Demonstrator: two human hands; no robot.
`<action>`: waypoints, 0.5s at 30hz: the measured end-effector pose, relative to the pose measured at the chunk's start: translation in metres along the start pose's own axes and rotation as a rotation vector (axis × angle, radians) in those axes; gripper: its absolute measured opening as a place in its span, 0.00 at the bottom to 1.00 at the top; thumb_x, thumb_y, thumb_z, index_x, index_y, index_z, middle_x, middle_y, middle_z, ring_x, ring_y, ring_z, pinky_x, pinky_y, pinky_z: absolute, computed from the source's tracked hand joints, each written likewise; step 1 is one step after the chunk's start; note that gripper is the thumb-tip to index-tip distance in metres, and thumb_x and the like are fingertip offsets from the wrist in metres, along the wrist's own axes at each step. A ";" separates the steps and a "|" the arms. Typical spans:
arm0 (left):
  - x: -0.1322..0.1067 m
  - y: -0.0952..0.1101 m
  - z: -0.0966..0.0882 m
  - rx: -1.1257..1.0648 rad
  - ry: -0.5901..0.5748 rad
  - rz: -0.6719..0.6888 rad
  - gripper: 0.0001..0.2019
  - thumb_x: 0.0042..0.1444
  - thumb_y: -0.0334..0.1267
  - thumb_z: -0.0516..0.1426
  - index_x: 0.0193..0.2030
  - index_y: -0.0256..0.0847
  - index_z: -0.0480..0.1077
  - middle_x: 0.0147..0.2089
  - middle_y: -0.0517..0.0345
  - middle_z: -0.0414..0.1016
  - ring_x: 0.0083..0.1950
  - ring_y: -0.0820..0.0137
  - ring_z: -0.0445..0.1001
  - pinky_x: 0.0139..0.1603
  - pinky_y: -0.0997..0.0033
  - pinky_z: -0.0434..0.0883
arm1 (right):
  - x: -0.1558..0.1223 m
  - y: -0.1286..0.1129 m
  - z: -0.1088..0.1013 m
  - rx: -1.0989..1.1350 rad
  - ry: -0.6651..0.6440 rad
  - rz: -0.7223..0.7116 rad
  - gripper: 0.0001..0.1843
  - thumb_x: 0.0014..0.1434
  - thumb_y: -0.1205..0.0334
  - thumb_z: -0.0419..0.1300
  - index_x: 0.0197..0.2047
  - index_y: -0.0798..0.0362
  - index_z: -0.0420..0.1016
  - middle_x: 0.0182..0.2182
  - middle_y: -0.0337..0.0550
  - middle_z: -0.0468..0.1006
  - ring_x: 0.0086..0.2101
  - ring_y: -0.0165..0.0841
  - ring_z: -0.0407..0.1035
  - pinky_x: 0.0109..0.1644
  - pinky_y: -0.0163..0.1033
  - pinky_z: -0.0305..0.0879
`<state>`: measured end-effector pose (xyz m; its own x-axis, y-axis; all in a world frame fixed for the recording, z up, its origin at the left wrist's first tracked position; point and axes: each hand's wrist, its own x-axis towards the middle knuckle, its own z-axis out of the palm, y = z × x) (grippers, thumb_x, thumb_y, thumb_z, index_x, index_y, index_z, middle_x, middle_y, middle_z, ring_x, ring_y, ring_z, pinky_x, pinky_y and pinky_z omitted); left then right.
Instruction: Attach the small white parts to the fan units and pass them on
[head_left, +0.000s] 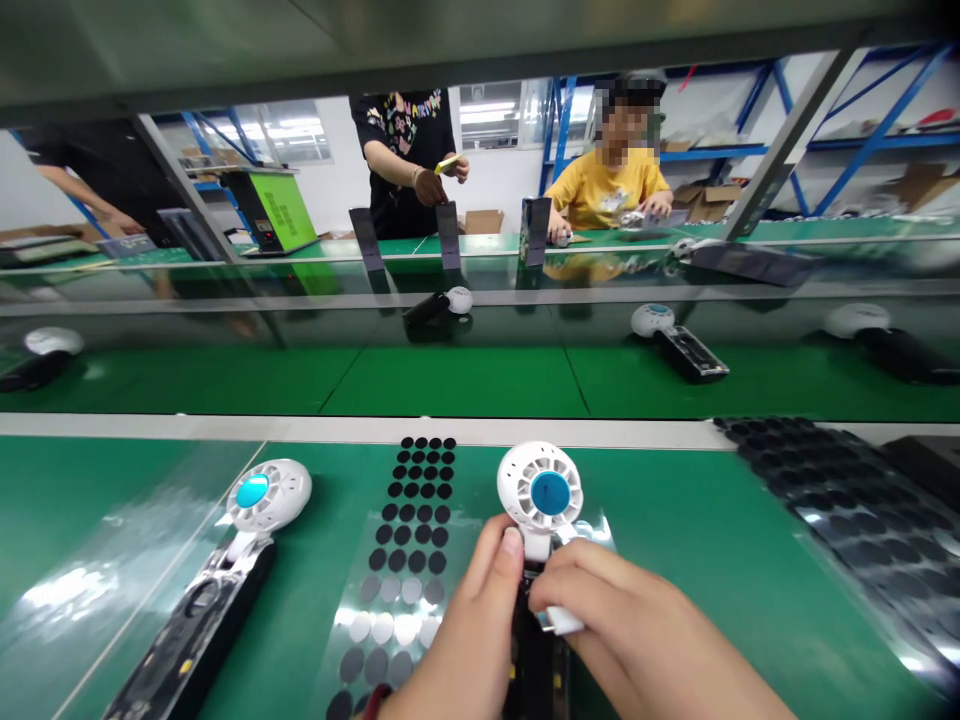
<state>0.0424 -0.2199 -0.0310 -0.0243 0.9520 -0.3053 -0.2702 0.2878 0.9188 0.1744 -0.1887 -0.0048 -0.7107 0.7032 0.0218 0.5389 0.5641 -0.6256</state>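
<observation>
A handheld fan (538, 484) with a round white head, a blue centre and a dark handle is in front of me. My left hand (480, 610) is closed on it from the left, the thumb by the white neck. My right hand (622, 610) is closed at the right of the neck. From its fingers sticks out a small white piece (561, 620), whose exact kind I cannot make out. The hands cover much of the handle. Beneath and left of them lies a clear sheet of round black stickers (411, 512).
A second fan (266, 495), its handle open, lies left on the green bench. More black round stickers (832, 520) lie at right. Behind the pale rail (480, 430), several fans lie on the green belt (457, 380). Across it are people and upright boxes (534, 230).
</observation>
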 end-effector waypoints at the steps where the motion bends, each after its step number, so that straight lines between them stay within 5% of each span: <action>1: 0.000 0.000 0.000 -0.009 -0.004 0.014 0.16 0.59 0.47 0.46 0.48 0.40 0.61 0.42 0.56 0.73 0.48 0.64 0.67 0.49 0.67 0.59 | 0.000 0.001 0.001 -0.006 0.002 -0.005 0.16 0.53 0.78 0.50 0.35 0.48 0.71 0.34 0.37 0.71 0.33 0.29 0.68 0.36 0.33 0.65; 11: 0.001 -0.003 -0.002 -0.061 -0.019 0.030 0.18 0.59 0.49 0.45 0.48 0.39 0.62 0.47 0.54 0.71 0.51 0.63 0.65 0.50 0.67 0.59 | -0.004 0.006 0.014 -0.050 0.143 -0.080 0.14 0.51 0.76 0.47 0.31 0.50 0.69 0.29 0.38 0.69 0.28 0.28 0.66 0.28 0.30 0.65; 15: 0.003 -0.005 -0.004 -0.085 -0.029 0.003 0.19 0.57 0.51 0.46 0.49 0.40 0.61 0.43 0.53 0.72 0.50 0.61 0.65 0.48 0.65 0.59 | -0.003 0.009 0.022 -0.038 0.218 -0.009 0.15 0.53 0.73 0.46 0.37 0.47 0.67 0.38 0.41 0.68 0.28 0.28 0.68 0.30 0.33 0.67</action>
<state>0.0401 -0.2192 -0.0371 0.0024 0.9557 -0.2944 -0.3507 0.2765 0.8947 0.1717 -0.1956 -0.0278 -0.6033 0.7724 0.1984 0.5525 0.5842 -0.5945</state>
